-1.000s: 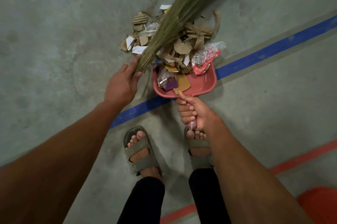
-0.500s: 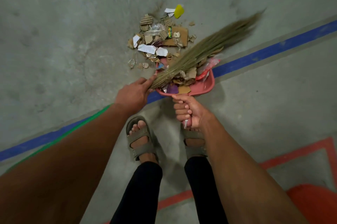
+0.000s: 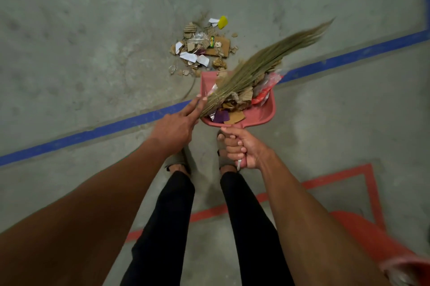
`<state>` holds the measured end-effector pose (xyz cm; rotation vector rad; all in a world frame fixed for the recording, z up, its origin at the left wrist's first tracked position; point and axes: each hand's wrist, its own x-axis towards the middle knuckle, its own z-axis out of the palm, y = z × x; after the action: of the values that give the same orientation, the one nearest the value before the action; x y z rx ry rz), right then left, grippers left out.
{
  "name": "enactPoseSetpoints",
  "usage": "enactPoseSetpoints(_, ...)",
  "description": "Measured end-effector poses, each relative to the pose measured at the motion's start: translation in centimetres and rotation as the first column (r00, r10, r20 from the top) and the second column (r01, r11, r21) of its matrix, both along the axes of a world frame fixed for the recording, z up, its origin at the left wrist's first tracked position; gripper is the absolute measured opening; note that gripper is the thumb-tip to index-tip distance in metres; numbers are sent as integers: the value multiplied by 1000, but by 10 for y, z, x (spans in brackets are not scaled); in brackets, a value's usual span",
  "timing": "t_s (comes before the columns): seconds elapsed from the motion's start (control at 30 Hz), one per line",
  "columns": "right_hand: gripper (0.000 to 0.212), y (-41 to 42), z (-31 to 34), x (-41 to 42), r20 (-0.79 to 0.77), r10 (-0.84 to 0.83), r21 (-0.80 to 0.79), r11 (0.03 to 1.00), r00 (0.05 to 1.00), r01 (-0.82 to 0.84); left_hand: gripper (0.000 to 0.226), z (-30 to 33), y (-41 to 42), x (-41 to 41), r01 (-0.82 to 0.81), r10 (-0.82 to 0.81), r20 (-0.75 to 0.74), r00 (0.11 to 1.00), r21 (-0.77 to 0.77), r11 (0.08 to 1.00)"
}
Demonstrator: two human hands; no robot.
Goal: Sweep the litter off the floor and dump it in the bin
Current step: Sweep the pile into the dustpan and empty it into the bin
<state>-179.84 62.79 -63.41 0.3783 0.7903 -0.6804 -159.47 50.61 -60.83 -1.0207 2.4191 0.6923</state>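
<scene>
The right hand (image 3: 242, 148), at centre frame just below the middle, is wrapped round the handle of a pink dustpan (image 3: 263, 113), fingers curled tight and thumb laid across the top. The pan extends up and away from this hand, its open mouth toward the upper part of the frame. It holds cardboard scraps, a purple piece and a red-and-clear wrapper (image 3: 265, 90) at its right side.

The left hand (image 3: 176, 125) sits just left of the pan. Its fingers are extended along the bound end of a grass broom (image 3: 263, 64); how the hand grips it cannot be told, since the thumb and the underside of the hand are hidden. From this hand the broom runs up and right across the pan, its bristle tips blurred, reaching toward the upper right of the frame above a blue floor line (image 3: 97, 133).

The remaining litter pile (image 3: 202, 50) lies on the grey concrete floor (image 3: 81, 41) directly above the pan's mouth, upper centre of the frame, near the pan's edge and apart from both hands. It comprises corrugated cardboard bits, white paper scraps, clear plastic and a yellow piece (image 3: 222, 22) at its top edge.

An orange-red bin (image 3: 381, 246), partly cut off, occupies the lower right corner, beside a red floor marking (image 3: 349, 175). The person's black-trousered legs and sandalled feet stand between the two arms.
</scene>
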Motion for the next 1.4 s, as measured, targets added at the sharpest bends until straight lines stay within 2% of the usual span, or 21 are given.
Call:
enactPoseSetpoints(0.13,33,29,31,-7,54,-26,-25,999,998,27,68,34,31,-8,19,-19,-44,999,-17,1000)
enactPoseSetpoints(0.2,28,43,50,-8,13,-36,-31,999,999,36,69,45,46,-11,40,-41,-61,997,-16,999)
enactPoseSetpoints(0.33,38,79,75,-3,-45,-81,-17,997,996,80,70,65,72,-15,83,-82,-75,994,-1,997)
enactPoseSetpoints(0.47,43,122,99,12,-70,-159,-43,987,985,156,74,84,100,-13,167,-169,-95,981,-28,986)
enactPoseSetpoints(0.6,29,173,121,29,-95,-276,-60,961,956,271,74,110,130,-12,257,-260,-122,958,-44,966)
enactPoseSetpoints(0.73,42,223,145,43,-137,-373,-63,928,918,368,72,138,162,-18,368,-371,-141,918,-49,928)
enactPoseSetpoints(0.83,35,264,158,48,-136,-457,-101,889,879,447,75,153,190,-32,448,-452,-145,880,-60,892)
enactPoseSetpoints(1.0,38,345,172,42,-183,-604,-90,796,775,599,74,161,252,-73,579,-580,-163,798,-57,813)
enactPoseSetpoints(1.17,41,438,180,26,-242,-708,-79,696,664,714,72,160,335,-126,680,-673,-206,710,-46,731)
enactPoseSetpoints(1.27,44,505,184,11,-272,-760,-82,630,590,773,72,158,397,-162,755,-744,-238,625,-58,653)
enactPoseSetpoints(1.4,35,584,194,-15,-267,-827,-77,530,495,844,72,161,476,-205,811,-796,-251,550,-66,581)
